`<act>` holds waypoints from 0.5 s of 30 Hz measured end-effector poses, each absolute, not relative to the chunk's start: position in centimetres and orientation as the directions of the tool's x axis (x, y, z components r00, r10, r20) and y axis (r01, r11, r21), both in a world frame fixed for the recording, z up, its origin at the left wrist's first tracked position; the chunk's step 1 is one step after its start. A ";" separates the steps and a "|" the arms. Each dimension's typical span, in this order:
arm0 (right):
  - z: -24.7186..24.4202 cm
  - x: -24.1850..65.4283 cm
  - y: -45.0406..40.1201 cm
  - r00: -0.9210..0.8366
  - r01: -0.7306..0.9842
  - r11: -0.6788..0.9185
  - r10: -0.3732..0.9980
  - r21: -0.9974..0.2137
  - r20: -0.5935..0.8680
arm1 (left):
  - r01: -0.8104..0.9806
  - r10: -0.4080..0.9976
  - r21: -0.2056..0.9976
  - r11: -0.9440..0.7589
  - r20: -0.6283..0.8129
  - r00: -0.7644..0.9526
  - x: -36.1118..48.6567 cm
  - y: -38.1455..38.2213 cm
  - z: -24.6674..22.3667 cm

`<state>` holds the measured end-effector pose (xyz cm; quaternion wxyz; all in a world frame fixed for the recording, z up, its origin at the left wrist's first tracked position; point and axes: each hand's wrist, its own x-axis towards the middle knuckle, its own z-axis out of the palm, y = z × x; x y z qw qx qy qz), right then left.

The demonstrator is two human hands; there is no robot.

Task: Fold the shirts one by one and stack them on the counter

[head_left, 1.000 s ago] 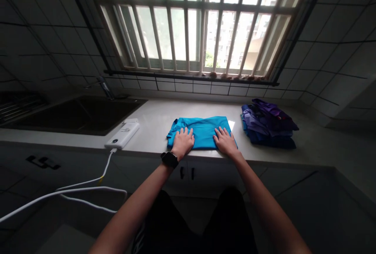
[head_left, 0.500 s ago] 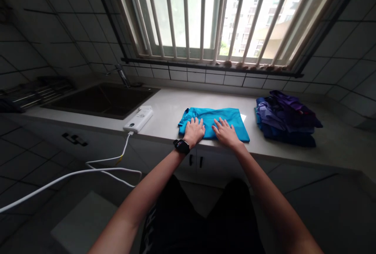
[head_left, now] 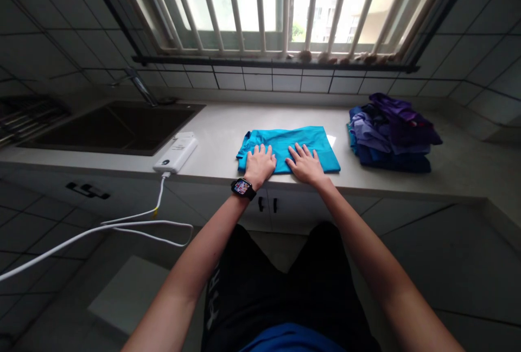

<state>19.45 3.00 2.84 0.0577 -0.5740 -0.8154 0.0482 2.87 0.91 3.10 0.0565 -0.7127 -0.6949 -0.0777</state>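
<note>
A bright blue cloth (head_left: pixel 285 138), folded into a flat rectangle, lies on the pale countertop near its front edge. My left hand (head_left: pixel 259 166), with a black watch at the wrist, rests flat on the cloth's left front part, fingers spread. On its right front part lies my right hand (head_left: pixel 305 164), palm down and fingers apart. Neither hand grips anything. To the right, apart from the blue cloth, sits a pile of purple and dark blue clothes (head_left: pixel 393 133).
A white power bank (head_left: pixel 177 152) with a white cable stands left of the cloth. Beyond it is a dark sink (head_left: pixel 109 126) with a faucet (head_left: pixel 140 87). A barred window is behind the countertop (head_left: pixel 220 140). Far left sits a dark rack.
The camera view has tilted down and shifted slightly, so the counter items appear higher in the picture. Both hands remain flat on the blue cloth.
</note>
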 end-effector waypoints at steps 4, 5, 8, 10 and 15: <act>2.8 19.5 3.1 -0.331 0.931 0.333 0.943 -0.147 0.037 | 0.999 0.984 0.047 -0.011 0.176 0.002 2.9 0.9 3.2; 2.7 19.5 3.1 -0.332 0.931 0.334 0.942 -0.148 0.038 | 0.999 0.985 0.052 0.007 0.170 -0.016 3.0 0.8 3.2; 2.7 19.5 3.1 -0.339 0.928 0.341 0.940 -0.152 0.042 | 0.993 0.985 0.076 0.091 0.140 -0.101 3.1 0.7 3.5; 2.8 19.5 3.0 -0.340 0.927 0.343 0.939 -0.151 0.043 | 0.988 0.984 0.092 0.124 0.118 -0.135 3.2 0.6 3.5; 2.9 19.6 2.9 -0.337 0.929 0.340 0.941 -0.144 0.040 | 0.987 0.983 0.097 0.124 0.121 -0.136 3.2 0.6 3.4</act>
